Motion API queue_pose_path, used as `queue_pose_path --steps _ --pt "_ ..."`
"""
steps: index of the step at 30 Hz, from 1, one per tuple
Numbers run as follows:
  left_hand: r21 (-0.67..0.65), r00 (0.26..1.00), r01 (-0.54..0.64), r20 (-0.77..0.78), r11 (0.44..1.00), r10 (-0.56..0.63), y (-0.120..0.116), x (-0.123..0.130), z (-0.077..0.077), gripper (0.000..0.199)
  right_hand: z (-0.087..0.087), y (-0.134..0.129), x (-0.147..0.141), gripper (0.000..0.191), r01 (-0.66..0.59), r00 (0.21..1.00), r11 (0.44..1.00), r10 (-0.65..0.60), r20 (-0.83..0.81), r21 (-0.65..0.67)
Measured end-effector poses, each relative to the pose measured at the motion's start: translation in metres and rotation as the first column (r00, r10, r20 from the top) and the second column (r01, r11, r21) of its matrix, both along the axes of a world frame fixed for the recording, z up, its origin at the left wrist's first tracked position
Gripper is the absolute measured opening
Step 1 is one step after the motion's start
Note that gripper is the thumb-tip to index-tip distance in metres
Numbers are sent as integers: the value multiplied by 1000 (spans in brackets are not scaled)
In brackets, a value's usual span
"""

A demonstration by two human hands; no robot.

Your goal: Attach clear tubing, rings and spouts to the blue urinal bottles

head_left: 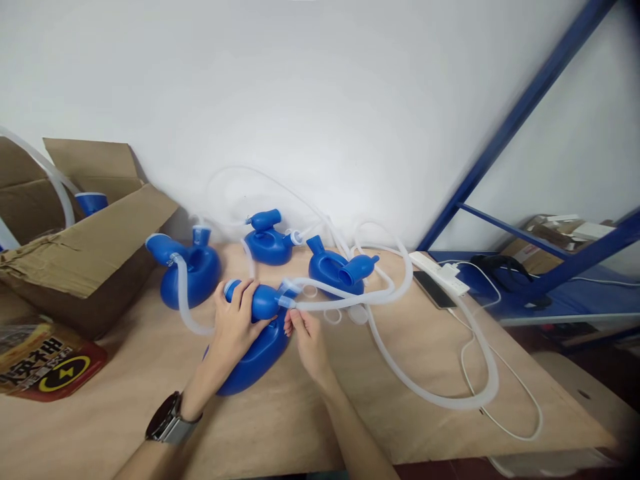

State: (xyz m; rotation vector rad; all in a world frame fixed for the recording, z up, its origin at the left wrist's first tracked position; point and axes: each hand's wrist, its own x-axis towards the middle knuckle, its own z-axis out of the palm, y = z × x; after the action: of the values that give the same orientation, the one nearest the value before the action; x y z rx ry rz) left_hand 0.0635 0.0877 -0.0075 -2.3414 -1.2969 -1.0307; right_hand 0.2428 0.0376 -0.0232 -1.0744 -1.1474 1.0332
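My left hand [234,328], with a watch [173,420] on its wrist, wraps round a blue plastic funnel-shaped head [265,302]. Below it lies a blue urinal bottle [255,365], partly covered by my left hand and forearm. A translucent hose [340,303] meets the narrow end of the head. Right beside that joint, my right hand [311,341] has its fingers pinched together; what is between them is too small to make out. More blue bottles with heads stand behind: one at left [190,277], one at the back [270,247] and one at right [333,267].
An open cardboard box [100,247] with a blue part and hoses stands at left, by a red-labelled drink bottle [60,363]. At right are a phone [434,289], a white power strip [445,275], cables and a blue metal frame [515,123]. Hose loops cross the wooden table [400,427].
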Motion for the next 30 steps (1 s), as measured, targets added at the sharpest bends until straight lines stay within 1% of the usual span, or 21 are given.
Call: queue_pose_path --steps 5,10,12,15,17,20,22,23,24,26,28,29,30 --pt "-8 999 23 -26 1000 -23 1 -2 -3 60 6 5 -10 52 -30 1000 999 30 -1 -23" --pt "-59 1000 -10 -6 998 9 -1 -1 -3 62 9 4 -20 54 37 999 999 -38 -31 -28" --pt "-55 1000 -7 -8 998 7 -1 -1 -3 61 10 3 -20 55 37 998 998 -39 -45 -43" --pt "-21 1000 11 -18 1000 -11 -1 -2 -4 61 12 2 -18 57 11 1000 999 -12 -20 -45" --pt "7 999 23 -23 1000 -22 1 -3 -4 60 13 2 -18 59 -5 999 998 4 -34 -55" --pt "35 999 40 -30 999 -39 2 -4 -5 58 15 3 -20 64 -85 987 987 65 -146 -136" --pt "27 999 40 -31 999 -40 3 -4 -5 58 15 0 -18 66 -152 973 973 117 -197 -173" --pt "16 999 34 -27 999 -33 3 -4 -5 58 15 -3 -16 67 -177 972 969 145 -185 -170" --pt "5 1000 23 -16 1000 -23 3 -4 -5 58 13 -6 -12 65 -187 976 971 165 -141 -153" --pt "-12 1000 7 11 1000 -7 1 -2 -3 61 5 -17 2 55 -155 987 983 158 23 -100" --pt "-35 999 -10 41 999 12 -1 -1 -1 63 -8 -28 22 43 -63 983 996 73 168 -65" --pt "-54 998 -21 59 998 25 -2 0 1 63 -16 -34 34 40 6 980 998 7 197 -66" --pt "-76 996 -32 79 997 38 -4 0 2 63 -23 -39 48 40 82 979 993 -65 192 -80"
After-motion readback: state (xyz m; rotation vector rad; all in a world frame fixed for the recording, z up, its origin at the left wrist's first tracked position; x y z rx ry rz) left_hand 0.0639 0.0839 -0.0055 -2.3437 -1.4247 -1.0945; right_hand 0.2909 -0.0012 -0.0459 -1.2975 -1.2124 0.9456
